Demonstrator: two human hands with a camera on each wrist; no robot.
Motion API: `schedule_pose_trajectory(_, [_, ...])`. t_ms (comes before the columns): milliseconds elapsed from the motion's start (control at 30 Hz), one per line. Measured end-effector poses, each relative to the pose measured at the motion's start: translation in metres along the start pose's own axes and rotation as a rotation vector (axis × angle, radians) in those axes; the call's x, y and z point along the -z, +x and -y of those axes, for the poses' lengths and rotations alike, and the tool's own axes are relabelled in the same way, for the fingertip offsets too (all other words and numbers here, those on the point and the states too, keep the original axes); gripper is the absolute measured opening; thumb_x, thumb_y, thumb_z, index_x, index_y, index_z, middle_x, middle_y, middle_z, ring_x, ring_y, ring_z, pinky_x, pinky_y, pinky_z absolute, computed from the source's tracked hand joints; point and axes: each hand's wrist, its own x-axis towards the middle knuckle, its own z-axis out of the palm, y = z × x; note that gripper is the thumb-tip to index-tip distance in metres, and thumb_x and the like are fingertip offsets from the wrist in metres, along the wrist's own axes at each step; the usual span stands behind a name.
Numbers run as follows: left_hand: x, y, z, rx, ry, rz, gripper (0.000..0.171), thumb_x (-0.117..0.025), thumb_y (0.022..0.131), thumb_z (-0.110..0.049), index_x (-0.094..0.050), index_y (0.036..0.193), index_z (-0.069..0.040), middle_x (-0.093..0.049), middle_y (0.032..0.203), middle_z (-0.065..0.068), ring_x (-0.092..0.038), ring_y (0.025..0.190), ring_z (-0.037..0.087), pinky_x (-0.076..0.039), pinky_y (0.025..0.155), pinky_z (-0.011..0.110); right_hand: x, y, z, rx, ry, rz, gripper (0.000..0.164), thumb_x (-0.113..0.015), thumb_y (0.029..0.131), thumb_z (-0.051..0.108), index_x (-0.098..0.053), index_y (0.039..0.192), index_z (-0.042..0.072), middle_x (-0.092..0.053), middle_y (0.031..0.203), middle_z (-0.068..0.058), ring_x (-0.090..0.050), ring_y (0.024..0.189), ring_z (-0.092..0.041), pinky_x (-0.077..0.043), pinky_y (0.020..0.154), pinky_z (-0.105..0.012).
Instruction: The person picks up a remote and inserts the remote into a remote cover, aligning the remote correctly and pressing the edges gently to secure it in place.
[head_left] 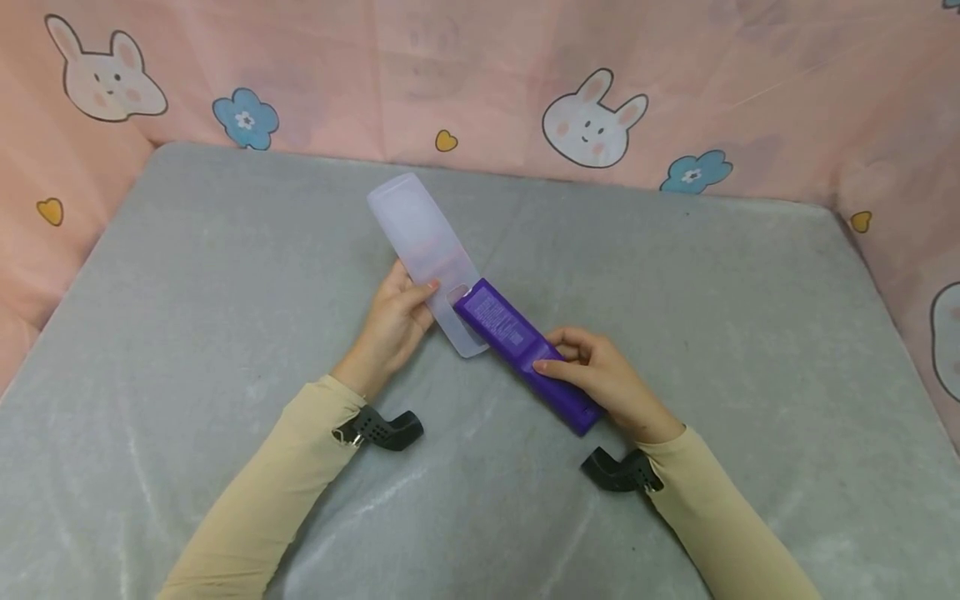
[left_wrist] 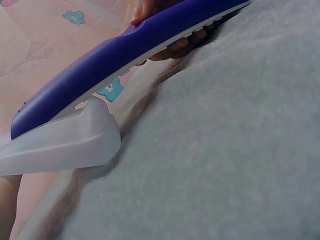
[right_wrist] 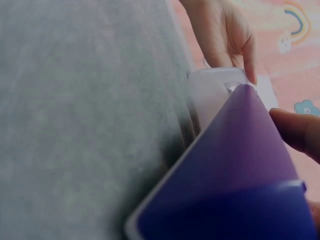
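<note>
My left hand (head_left: 393,321) pinches a translucent, pale silicone remote cover (head_left: 420,229), thumb on its upper face. My right hand (head_left: 603,375) grips a purple remote control (head_left: 517,337) with its labelled back upward and its thumb on top. The far end of the remote lies over the near part of the cover, by an opening there. In the left wrist view, the remote (left_wrist: 95,70) has a pale underside with small raised parts, and its end meets the cover (left_wrist: 75,145). From the right wrist, the remote (right_wrist: 245,150) points toward the cover (right_wrist: 207,90) and my left hand (right_wrist: 225,35).
A grey cloth-covered table (head_left: 712,317) lies beneath both hands. Behind it hangs a pink curtain (head_left: 480,75) with rabbits, flowers and hearts. Black wrist-worn devices (head_left: 386,429) sit at both beige sleeves (head_left: 270,492).
</note>
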Motion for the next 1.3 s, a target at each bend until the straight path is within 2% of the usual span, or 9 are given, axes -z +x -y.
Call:
schedule_pose_trajectory(267, [0.0008,0.0000,0.0000,0.001,0.002,0.013,0.054,-0.027,0.092,0.015,-0.019,0.144,0.002,-0.031,0.145,0.026,-0.038,0.130,0.034,-0.040,0.104,0.044,0.0008,0.0003,-0.0023,0.016,-0.006,0.015,0.027,-0.069,0.085,0.015,-0.061,0.106,-0.002,-0.067,0.078,-0.003,-0.057,0.064,-0.010,-0.048,0.057,-0.023])
schedule_pose_trajectory(533, [0.0014,0.0000,-0.0002,0.006,0.009,0.015,0.055,-0.029,0.091,0.015,-0.020,0.144,0.003,-0.035,0.143,0.022,-0.043,0.127,0.029,-0.039,0.105,0.041,0.0022,0.0001,-0.0023,0.012,-0.009,0.025,0.031,-0.069,0.086,0.015,-0.062,0.112,0.000,-0.068,0.085,-0.006,-0.059,0.067,-0.012,-0.051,0.060,-0.023])
schedule_pose_trajectory(800, [0.0013,0.0002,0.0006,0.008,0.015,0.018,0.055,-0.030,0.090,0.015,-0.021,0.143,0.003,-0.038,0.139,0.020,-0.047,0.122,0.026,-0.037,0.106,0.040,0.0005,-0.0002,0.0001,0.002,0.019,-0.003,0.032,-0.069,0.085,0.013,-0.060,0.110,-0.005,-0.068,0.082,-0.005,-0.060,0.066,-0.011,-0.051,0.059,-0.023])
schedule_pose_trajectory(1067, [0.0022,0.0007,0.0016,0.006,0.009,0.012,0.055,-0.028,0.090,0.015,-0.020,0.144,0.003,-0.035,0.142,0.022,-0.042,0.127,0.029,-0.036,0.107,0.039,-0.0002,0.0001,-0.0001,0.015,-0.012,-0.010,0.030,-0.069,0.086,0.014,-0.061,0.108,-0.003,-0.067,0.079,-0.005,-0.059,0.065,-0.011,-0.050,0.058,-0.023])
schedule_pose_trajectory(1300, [0.0024,0.0005,0.0019,0.005,0.002,0.014,0.056,-0.028,0.090,0.014,-0.021,0.144,0.003,-0.044,0.133,0.015,-0.050,0.116,0.022,-0.038,0.105,0.039,0.0010,0.0001,-0.0010,0.014,-0.018,0.008,0.029,-0.069,0.085,0.014,-0.062,0.110,-0.001,-0.068,0.082,-0.007,-0.060,0.066,-0.013,-0.052,0.059,-0.025])
